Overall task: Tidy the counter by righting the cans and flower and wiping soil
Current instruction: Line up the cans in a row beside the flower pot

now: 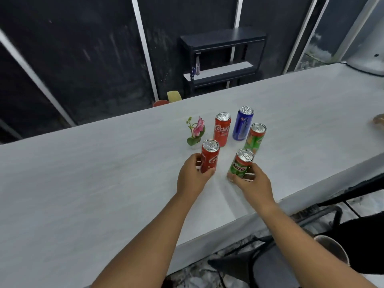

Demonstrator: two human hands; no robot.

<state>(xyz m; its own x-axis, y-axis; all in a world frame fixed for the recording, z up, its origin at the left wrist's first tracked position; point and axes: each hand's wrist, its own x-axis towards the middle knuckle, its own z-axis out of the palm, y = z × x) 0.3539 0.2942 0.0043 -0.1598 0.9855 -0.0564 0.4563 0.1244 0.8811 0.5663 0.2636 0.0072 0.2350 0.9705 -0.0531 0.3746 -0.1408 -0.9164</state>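
Several cans stand upright on the pale counter (104, 173). My left hand (192, 177) is wrapped around a red Coca-Cola can (209, 155) at the near left of the group. My right hand (254, 182) grips a green Milo can (241, 165) at the near right. Behind them stand a second red Coca-Cola can (222, 129), a blue can (242, 123) and a green-orange can (255, 138). A small pink flower (196, 132) in a little pot stands upright to the left of the cans. No soil is visible on the counter.
A black shelf unit (223, 59) stands behind the counter's far edge, with a yellow and a red object (174, 96) beside it. A brownish object (379, 120) lies at the counter's right end. A dark chair (259, 265) and a metal bucket (332, 249) sit below the near edge.
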